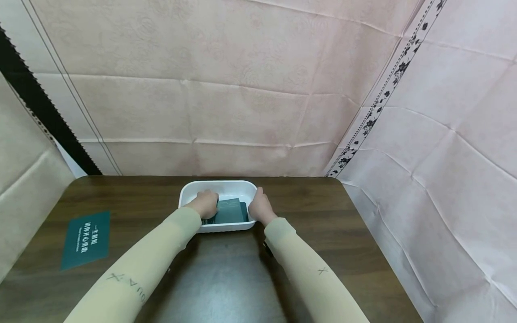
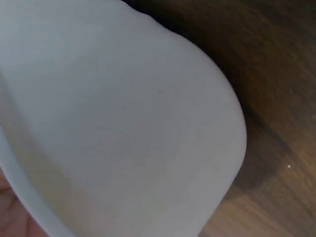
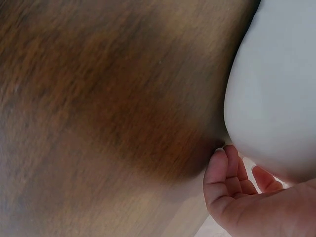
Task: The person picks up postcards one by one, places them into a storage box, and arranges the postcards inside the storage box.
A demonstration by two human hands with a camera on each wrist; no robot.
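Note:
A white rectangular tray [image 1: 227, 185] stands on the wooden table, holding flat dark green card-like pieces [image 1: 229, 211]. My left hand [image 1: 205, 204] is curled inside the tray and grips the left edge of the upper green piece; its fingertips are hidden. In the left wrist view the pale wall of the tray [image 2: 148, 113] fills most of the picture, with a bit of skin beyond its rim. My right hand [image 1: 260, 207] holds the tray's right end. Close up in the right wrist view, the fingers of the right hand [image 3: 242, 192] curl beside the tray's rounded corner [image 3: 276, 98].
To the left on the table lies a dark green card [image 1: 85, 239] with white lettering. The brown wooden table [image 1: 315, 206] ends just behind the tray, at a pale cloth curtain [image 1: 250, 112]. More pale cloth hangs along both sides.

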